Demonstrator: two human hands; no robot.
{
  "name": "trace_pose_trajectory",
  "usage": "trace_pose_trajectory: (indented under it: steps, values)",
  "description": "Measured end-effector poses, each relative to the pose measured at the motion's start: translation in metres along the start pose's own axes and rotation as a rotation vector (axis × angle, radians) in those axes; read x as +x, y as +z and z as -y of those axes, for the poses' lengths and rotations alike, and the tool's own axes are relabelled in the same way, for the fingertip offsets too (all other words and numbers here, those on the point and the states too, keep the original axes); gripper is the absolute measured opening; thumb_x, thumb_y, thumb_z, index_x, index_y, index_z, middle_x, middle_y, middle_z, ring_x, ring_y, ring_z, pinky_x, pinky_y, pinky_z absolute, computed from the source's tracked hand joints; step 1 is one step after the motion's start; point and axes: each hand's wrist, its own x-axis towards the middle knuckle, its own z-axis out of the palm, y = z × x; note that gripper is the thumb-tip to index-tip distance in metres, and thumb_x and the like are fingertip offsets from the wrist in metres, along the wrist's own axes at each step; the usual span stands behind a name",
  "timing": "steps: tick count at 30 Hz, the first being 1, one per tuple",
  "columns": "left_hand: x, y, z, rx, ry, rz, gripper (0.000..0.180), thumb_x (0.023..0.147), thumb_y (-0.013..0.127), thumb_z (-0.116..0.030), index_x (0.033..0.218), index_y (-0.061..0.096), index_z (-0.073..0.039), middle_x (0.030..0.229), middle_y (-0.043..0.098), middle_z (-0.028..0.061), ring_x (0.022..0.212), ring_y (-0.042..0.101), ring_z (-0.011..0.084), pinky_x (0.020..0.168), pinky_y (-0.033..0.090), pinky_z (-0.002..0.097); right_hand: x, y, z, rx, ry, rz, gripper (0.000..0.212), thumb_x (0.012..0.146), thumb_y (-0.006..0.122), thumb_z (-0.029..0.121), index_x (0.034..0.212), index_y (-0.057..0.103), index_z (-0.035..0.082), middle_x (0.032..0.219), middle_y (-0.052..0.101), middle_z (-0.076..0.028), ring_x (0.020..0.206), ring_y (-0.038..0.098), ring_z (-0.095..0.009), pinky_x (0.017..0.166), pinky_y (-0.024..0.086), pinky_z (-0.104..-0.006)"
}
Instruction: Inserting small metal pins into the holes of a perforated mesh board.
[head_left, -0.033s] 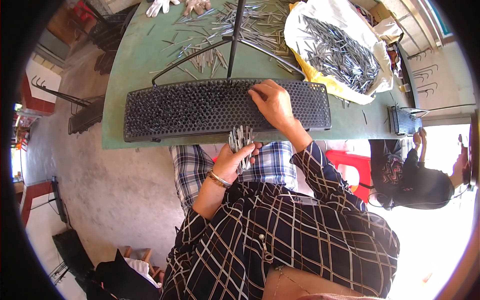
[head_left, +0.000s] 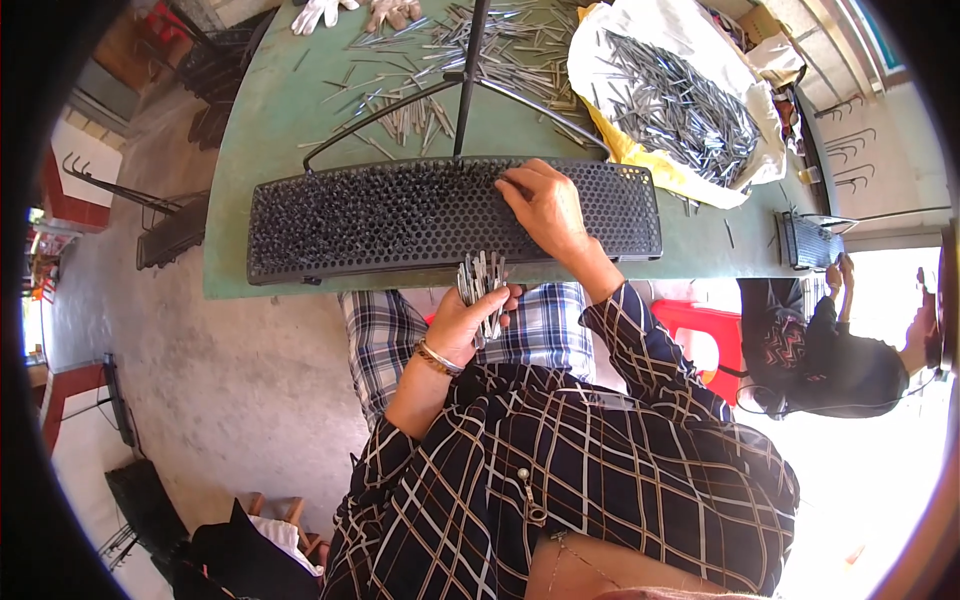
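Note:
A bundle of slim silvery metal pieces [head_left: 483, 285] stands upright in my left hand [head_left: 467, 318], its fingers closed round them just below the rack's front edge. The long black perforated rack [head_left: 590, 235] lies across the table edge, its left part crowded with dark pieces standing in the holes. My right hand [head_left: 548, 208] rests over the rack right of its middle, thumb and fingers bent together at the holes. Whatever lies between those fingertips is too small or hidden to name. A black metal frame [head_left: 463, 115] rises from the rack's far side.
Loose metal pieces are strewn over the green table [head_left: 290, 120]. At the back right, a white and yellow sack [head_left: 600, 50] holds a heap of them. Gloves [head_left: 322, 14] lie at the far edge. A co-worker [head_left: 845, 365] sits at the right beside another rack [head_left: 808, 243]; a red stool [head_left: 715, 325] stands nearby.

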Motion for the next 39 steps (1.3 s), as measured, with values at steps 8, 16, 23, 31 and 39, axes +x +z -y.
trace_pose_trajectory:
  steps: [8, 16, 23, 31, 39]
  values:
    - [-0.002, 0.001, -0.002, 0.020, 0.003, 0.001, 0.029, 0.089, 0.062, -0.009, 0.116, 0.055, -0.001, 0.101, 0.065, 0.0104, 0.086, 0.062, 0.0156, 0.067, 0.053, 0.0286, 0.014, -0.014, 0.012, 0.236, 0.132, -0.021, 0.021, 0.080, 0.071, 0.010, 0.099, 0.067, 0.001, 0.080, 0.066, -0.010, 0.066, 0.063, -0.015, 0.061, 0.050, -0.0278]
    - [-0.003, 0.005, -0.006, -0.009, -0.034, -0.011, 0.030, 0.089, 0.060, -0.009, 0.118, 0.055, 0.000, 0.103, 0.064, 0.0112, 0.089, 0.063, 0.0183, 0.071, 0.055, 0.0301, 0.017, 0.020, 0.012, 0.229, -0.004, -0.061, 0.028, 0.078, 0.073, 0.011, 0.105, 0.067, 0.005, 0.085, 0.069, -0.008, 0.071, 0.065, -0.016, 0.070, 0.051, -0.0286]
    - [-0.006, 0.009, -0.009, -0.128, -0.073, -0.012, 0.029, 0.090, 0.058, -0.008, 0.118, 0.054, -0.001, 0.104, 0.064, 0.0114, 0.095, 0.063, 0.0190, 0.075, 0.055, 0.0342, 0.013, 0.024, 0.007, -0.001, -0.160, -0.073, 0.022, 0.076, 0.074, 0.018, 0.097, 0.070, 0.011, 0.085, 0.069, -0.002, 0.077, 0.059, -0.020, 0.078, 0.040, -0.0326]
    - [-0.003, 0.003, -0.007, -0.009, -0.034, 0.019, 0.027, 0.089, 0.059, -0.007, 0.116, 0.055, -0.002, 0.102, 0.065, 0.0111, 0.087, 0.061, 0.0163, 0.068, 0.052, 0.0298, 0.011, 0.014, 0.014, -0.206, -0.320, -0.054, 0.018, 0.078, 0.070, 0.015, 0.095, 0.071, 0.010, 0.094, 0.062, -0.005, 0.084, 0.056, -0.023, 0.077, 0.042, -0.0358]
    - [-0.005, 0.012, -0.012, -0.041, 0.075, -0.059, 0.022, 0.088, 0.062, -0.010, 0.109, 0.059, -0.002, 0.096, 0.064, 0.0071, 0.085, 0.063, 0.0170, 0.065, 0.054, 0.0294, -0.017, -0.024, 0.025, 0.319, 0.082, 0.388, 0.024, 0.082, 0.072, 0.022, 0.087, 0.071, -0.002, 0.071, 0.066, -0.010, 0.062, 0.060, -0.015, 0.055, 0.046, -0.0301]
